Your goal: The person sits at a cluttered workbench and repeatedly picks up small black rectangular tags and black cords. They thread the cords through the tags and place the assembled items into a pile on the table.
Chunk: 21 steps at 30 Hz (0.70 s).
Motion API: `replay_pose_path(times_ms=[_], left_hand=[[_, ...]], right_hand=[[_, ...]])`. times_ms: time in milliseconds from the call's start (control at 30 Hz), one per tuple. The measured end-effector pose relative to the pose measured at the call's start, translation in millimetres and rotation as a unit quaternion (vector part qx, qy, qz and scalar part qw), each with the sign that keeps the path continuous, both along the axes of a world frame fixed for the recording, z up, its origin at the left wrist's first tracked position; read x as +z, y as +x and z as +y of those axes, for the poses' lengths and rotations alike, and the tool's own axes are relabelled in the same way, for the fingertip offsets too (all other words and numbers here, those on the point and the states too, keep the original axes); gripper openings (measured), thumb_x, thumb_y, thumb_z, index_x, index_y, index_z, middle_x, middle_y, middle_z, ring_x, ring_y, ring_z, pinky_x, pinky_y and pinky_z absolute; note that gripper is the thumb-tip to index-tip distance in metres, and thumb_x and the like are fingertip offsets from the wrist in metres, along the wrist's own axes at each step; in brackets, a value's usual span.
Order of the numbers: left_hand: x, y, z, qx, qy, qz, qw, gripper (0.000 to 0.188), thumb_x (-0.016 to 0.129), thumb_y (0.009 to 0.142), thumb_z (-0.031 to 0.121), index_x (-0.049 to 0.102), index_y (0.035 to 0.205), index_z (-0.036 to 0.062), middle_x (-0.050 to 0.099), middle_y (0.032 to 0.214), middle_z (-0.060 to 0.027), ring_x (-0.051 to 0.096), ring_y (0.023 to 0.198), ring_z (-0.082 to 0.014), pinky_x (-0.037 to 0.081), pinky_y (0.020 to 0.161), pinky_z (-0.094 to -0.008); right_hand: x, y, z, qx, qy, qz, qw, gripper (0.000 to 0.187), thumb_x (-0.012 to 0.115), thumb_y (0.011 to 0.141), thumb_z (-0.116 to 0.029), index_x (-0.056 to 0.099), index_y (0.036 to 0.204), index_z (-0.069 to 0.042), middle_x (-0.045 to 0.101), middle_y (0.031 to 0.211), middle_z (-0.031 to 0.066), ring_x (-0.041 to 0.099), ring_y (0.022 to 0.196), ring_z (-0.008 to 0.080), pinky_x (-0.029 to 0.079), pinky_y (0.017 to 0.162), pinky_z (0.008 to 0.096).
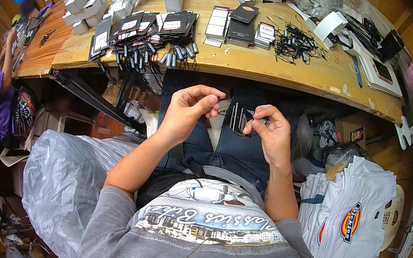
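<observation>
The right hand, the nearer one, seems to pinch the tags by their right side; they lie just left of this grip, long axis running toward the bench, over the lap short of its front edge. Left of them, the left hand has thumb and finger pressed together, any cord there too fine to tell. The tags look thin, flat and dark, seen nearly edge-on with pale rims.

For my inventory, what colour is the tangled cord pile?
The cord pile is mostly black; see head view.

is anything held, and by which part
Right hand: apparently thin dark cards, exact hold unclear. Left hand: pinched, anything held too small to tell.
</observation>
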<state>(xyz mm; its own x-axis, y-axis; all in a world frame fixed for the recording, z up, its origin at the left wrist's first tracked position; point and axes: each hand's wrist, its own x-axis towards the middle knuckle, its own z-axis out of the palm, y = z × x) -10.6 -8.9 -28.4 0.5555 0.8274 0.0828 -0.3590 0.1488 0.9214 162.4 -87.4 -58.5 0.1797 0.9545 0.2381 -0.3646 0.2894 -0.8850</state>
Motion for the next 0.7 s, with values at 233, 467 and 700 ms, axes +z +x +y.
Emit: replay_pose_path(times_ms=[233,467,700], left_hand=[[6.3,12.1,-5.7,-0.017,0.114,0.057,0.992,0.013,0.052,0.077,0.004,0.058,0.086,-0.0022,0.052,0.08,-0.0035,0.049,0.065,-0.0071,0.039,0.057,-0.0188],[7.7,22.0,-11.5,-0.027,0.131,0.083,0.988,0.021,0.057,0.073,0.0,0.054,0.094,-0.0004,0.053,0.074,0.0011,0.049,0.066,-0.0035,0.04,0.059,-0.0157],[9.7,23.0,-11.6,-0.017,0.169,0.121,0.978,0.024,0.06,0.07,0.0,0.05,0.091,-0.0005,0.052,0.072,-0.0001,0.049,0.066,-0.0035,0.041,0.06,-0.0156]], right_hand=[[3.4,1.9,-1.7,-0.03,-0.017,0.058,0.998,0.013,0.057,0.07,0.004,0.056,0.082,0.003,0.058,0.08,0.0121,0.059,0.067,0.0177,0.049,0.064,0.0255],[10.6,2.1,-4.3,-0.03,-0.001,0.038,0.999,0.013,0.055,0.072,0.006,0.056,0.084,0.003,0.058,0.08,0.0114,0.059,0.07,0.0175,0.049,0.065,0.0252],[19.4,-4.6,-5.9,-0.06,0.028,-0.031,0.997,0.012,0.055,0.071,0.008,0.056,0.083,0.005,0.057,0.079,0.01,0.058,0.07,0.0155,0.049,0.066,0.024]])
